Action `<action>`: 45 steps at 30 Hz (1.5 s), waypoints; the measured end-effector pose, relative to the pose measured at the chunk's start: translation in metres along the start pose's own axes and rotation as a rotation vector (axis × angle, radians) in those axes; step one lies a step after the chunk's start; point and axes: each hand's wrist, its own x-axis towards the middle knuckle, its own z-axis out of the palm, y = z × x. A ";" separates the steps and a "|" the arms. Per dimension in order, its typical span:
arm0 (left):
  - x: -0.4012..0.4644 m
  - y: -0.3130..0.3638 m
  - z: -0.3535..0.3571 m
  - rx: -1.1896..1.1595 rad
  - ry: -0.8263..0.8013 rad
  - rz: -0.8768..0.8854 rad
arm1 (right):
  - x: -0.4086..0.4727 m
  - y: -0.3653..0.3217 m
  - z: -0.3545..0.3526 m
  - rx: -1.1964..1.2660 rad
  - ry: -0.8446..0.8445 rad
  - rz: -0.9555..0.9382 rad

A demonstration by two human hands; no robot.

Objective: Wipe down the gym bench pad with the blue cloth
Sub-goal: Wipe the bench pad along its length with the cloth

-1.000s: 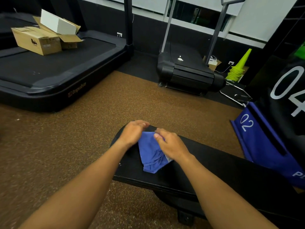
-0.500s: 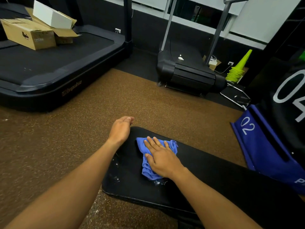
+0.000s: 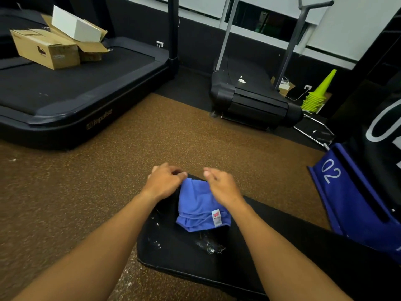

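Note:
The blue cloth lies bunched on the far end of the black bench pad, with a white label showing near its lower right corner. My left hand pinches the cloth's far left corner with curled fingers. My right hand curls over the cloth's far right edge and holds it there; its fingertips are blurred. White specks and wet smears mark the pad just in front of the cloth.
A large treadmill carrying cardboard boxes stands at the left. A second treadmill is at the back, beside stacked green cones. A blue pad marked 02 leans at the right. Brown speckled floor surrounds the bench.
My right hand lifted from lying flat on the cloth and moved to its far edge. My left hand came off the pad's end onto the cloth's far corner. The cloth's label now shows.

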 end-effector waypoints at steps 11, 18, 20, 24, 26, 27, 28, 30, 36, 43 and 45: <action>0.009 0.028 -0.009 -0.013 -0.236 0.070 | 0.011 0.012 -0.025 -0.421 -0.148 0.069; 0.027 0.040 -0.033 -0.206 -0.146 0.054 | 0.030 -0.005 -0.060 -0.248 -0.111 0.054; 0.030 0.051 -0.039 -0.252 -0.098 0.088 | 0.038 -0.016 -0.073 -0.211 -0.071 0.021; 0.038 0.075 -0.056 -0.408 0.049 0.199 | 0.050 -0.042 -0.101 -0.143 0.105 -0.090; 0.039 0.083 -0.066 -0.479 0.091 0.257 | 0.053 -0.054 -0.115 -0.132 0.171 -0.125; 0.038 0.086 -0.069 -0.512 0.094 0.285 | 0.053 -0.058 -0.120 -0.142 0.194 -0.141; 0.036 0.087 -0.071 -0.543 0.091 0.309 | 0.052 -0.062 -0.123 -0.164 0.214 -0.173; 0.029 0.085 -0.074 -0.565 0.077 0.320 | 0.046 -0.066 -0.124 -0.229 0.226 -0.253; 0.006 0.030 -0.061 -0.293 -0.277 0.174 | 0.013 -0.026 -0.069 -0.563 -0.208 -0.299; 0.020 -0.010 -0.033 -0.415 -0.035 -0.109 | 0.017 0.012 -0.038 -0.373 -0.187 -0.224; 0.025 -0.014 -0.023 -0.427 -0.019 -0.131 | 0.020 0.012 -0.032 -0.424 -0.220 -0.216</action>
